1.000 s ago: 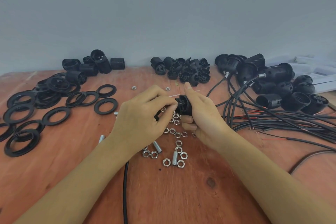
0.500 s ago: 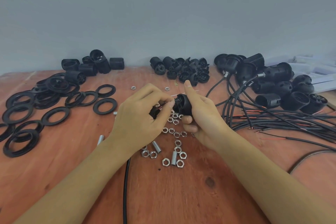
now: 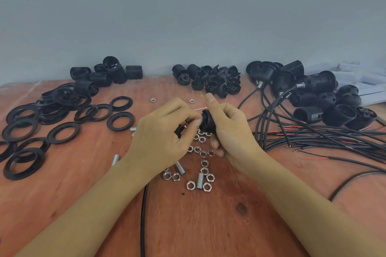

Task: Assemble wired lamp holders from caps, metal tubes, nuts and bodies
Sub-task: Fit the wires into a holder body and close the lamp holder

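Observation:
My right hand grips a black lamp holder body above the middle of the wooden table. My left hand pinches thin wire ends at the body's left face, fingers curled; a black cable runs from under that hand toward the table's near edge. Loose silver nuts and short threaded metal tubes lie scattered below the hands. What sits inside the left palm is hidden.
Black rings spread over the left side. Black bodies sit at back left, small caps at back centre. Finished wired holders with a bundle of black cables fill the right. A grey wall stands behind.
Both hands stayed together over the nuts. My left fingers shifted slightly at the body's face, and the body turned a little in my right hand.

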